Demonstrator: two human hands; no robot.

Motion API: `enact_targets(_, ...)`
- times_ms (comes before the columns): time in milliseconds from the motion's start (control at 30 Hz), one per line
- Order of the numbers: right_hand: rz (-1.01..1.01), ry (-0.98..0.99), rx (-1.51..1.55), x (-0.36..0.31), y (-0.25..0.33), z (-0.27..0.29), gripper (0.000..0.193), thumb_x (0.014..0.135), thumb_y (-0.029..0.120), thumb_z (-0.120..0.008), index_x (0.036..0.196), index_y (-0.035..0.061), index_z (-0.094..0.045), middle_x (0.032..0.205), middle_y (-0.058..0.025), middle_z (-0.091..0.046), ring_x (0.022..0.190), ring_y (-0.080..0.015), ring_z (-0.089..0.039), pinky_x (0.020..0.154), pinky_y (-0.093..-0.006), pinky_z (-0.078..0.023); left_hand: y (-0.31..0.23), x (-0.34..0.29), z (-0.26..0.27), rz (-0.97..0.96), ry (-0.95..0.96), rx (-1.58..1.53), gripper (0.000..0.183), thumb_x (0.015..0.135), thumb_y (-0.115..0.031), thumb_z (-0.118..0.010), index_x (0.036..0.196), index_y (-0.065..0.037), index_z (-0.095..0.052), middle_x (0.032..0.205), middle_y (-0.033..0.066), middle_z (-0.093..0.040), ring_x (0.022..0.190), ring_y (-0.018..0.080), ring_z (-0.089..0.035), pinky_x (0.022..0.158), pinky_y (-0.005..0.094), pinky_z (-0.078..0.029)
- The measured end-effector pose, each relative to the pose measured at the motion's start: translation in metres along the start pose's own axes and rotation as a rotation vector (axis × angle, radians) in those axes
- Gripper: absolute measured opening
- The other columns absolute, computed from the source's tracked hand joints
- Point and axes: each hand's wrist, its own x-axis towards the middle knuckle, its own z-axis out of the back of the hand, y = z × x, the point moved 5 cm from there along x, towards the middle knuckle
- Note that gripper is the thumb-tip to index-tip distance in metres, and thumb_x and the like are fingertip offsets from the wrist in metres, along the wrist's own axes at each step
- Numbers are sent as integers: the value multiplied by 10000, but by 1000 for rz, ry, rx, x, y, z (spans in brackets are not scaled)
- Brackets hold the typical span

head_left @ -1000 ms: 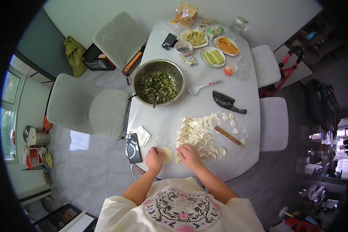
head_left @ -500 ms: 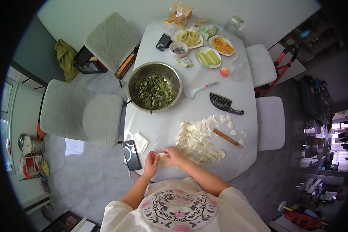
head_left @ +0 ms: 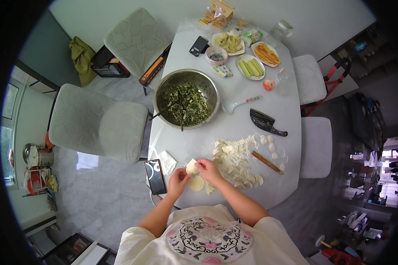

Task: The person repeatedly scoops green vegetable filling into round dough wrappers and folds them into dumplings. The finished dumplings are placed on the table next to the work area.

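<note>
Between my hands, just above the table's near edge, is a thin round dough wrapper (head_left: pixel 192 167). My right hand (head_left: pixel 211 171) pinches its right edge. The closed fingers of my left hand (head_left: pixel 178 181) hold it at its lower left. Another round dough wrapper (head_left: pixel 196 183) lies flat on the table below them. To the right, folded dough pieces (head_left: pixel 239 172) are spread beside a heap of white flour (head_left: pixel 234 148). A large steel bowl (head_left: pixel 216 104) of chopped green filling (head_left: pixel 188 104), with dark chopsticks in it, stands beyond my hands.
Left of my left hand lie a phone (head_left: pixel 155 177) and a white tissue (head_left: pixel 167 162). A wooden rolling pin (head_left: pixel 267 162), small dough balls (head_left: pixel 272 147) and a black cleaver (head_left: pixel 267 123) lie right. A white ladle (head_left: pixel 229 106) and plates of food (head_left: pixel 251 67) are farther back.
The wrapper has been raised off the table and away from me, showing another one flat beneath. My hands have moved slightly apart. The whole view has shifted, with the table appearing farther right.
</note>
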Motion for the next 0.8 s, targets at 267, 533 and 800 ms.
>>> enact_targets(267, 219, -36, -295, 17, 64, 17, 203, 934, 192, -655, 1037, 18, -679, 854, -85, -673, 796, -213, -631, 753, -346, -513, -23, 24, -24, 296, 82, -1247, 394, 1027, -264, -528, 1317, 3, -503, 1301, 126, -598, 1159, 259, -620, 958, 392, -538)
enact_targets(533, 474, -198, -818, 93, 142, 72, 251, 886, 220, -681, 1112, 112, -684, 833, -118, -643, 815, -318, -640, 737, -429, -505, -46, 42, -11, 408, -106, -911, 371, 1031, -241, -513, 1287, 28, -523, 1211, 151, -646, 1079, 268, -664, 950, 374, -536)
enact_targets(800, 375, -46, -751, 150, 128, 77, 205, 871, 265, -684, 938, 72, -665, 848, -122, -659, 764, -342, -648, 652, -461, -511, -65, 50, -2, 347, -122, -867, 343, 1030, -272, -515, 1225, 3, -574, 1109, 121, -691, 994, 227, -687, 883, 347, -536)
